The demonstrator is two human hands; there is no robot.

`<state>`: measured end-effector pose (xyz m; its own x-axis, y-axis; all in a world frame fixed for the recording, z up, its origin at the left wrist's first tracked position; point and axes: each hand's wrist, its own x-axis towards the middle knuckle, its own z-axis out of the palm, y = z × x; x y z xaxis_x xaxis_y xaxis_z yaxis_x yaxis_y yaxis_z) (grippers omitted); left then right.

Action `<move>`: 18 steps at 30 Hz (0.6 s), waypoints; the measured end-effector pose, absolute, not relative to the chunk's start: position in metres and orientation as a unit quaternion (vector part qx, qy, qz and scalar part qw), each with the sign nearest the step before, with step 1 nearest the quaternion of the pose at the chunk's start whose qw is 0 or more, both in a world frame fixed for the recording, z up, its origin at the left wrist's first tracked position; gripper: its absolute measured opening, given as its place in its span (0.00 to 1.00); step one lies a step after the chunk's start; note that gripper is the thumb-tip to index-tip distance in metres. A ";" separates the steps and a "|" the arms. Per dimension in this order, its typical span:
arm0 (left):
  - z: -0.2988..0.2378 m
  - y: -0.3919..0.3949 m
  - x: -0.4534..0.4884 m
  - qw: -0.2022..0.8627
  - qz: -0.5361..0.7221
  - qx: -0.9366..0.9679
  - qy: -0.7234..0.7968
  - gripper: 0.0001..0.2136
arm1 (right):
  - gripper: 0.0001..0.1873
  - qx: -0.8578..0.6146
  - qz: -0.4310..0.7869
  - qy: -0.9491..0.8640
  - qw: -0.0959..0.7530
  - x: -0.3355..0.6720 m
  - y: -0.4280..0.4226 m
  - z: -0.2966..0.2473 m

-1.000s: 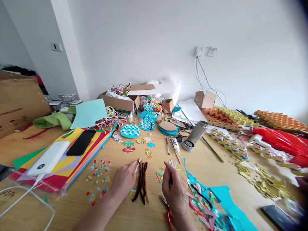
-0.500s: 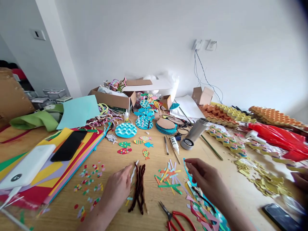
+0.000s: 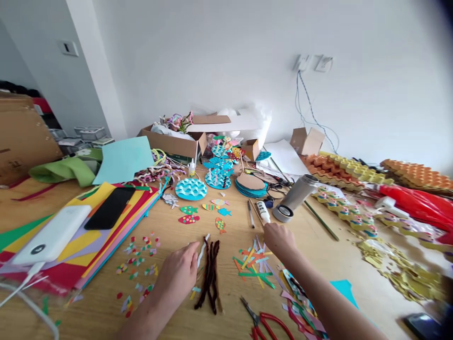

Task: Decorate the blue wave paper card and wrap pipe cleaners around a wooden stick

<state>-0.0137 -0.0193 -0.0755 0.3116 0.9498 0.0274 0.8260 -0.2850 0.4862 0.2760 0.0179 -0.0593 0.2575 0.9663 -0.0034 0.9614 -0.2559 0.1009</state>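
Observation:
My left hand (image 3: 179, 276) rests on the wooden table (image 3: 233, 236), fingers together and pinched on a white pipe cleaner (image 3: 203, 249). Just right of it lies a bundle of dark brown pipe cleaners (image 3: 211, 276). My right hand (image 3: 279, 240) is stretched forward, its fingertips at the near end of a small white glue bottle (image 3: 262, 210). Its fingers are hidden behind the back of the hand. Coloured paper strips (image 3: 253, 265) lie between the two hands. Red-handled pliers (image 3: 264, 322) lie near the front edge.
Paper fish (image 3: 189, 219) and blue wave discs (image 3: 191, 189) sit mid-table, beside a steel flask (image 3: 297, 196). At the left are coloured sheets (image 3: 88, 243) with a white power bank (image 3: 53, 233) and a black phone (image 3: 109, 215). Egg trays (image 3: 339, 167) are at the right, a cardboard box (image 3: 173, 142) behind.
My right hand left the scraps at the right and reached forward to the glue bottle. My left hand stayed by the pipe cleaners. The view shifted slightly.

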 end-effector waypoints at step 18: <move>-0.051 -0.015 -0.023 0.666 0.510 0.361 0.408 0.19 | 0.10 0.527 -0.102 0.828 -0.163 0.143 -0.057 -0.020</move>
<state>-0.0226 -0.0147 -0.0511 0.1472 0.9733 -0.1762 -0.3843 0.2204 0.8965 0.1431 -0.0568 -0.0203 -0.3926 0.9053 0.1623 0.8392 0.4248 -0.3394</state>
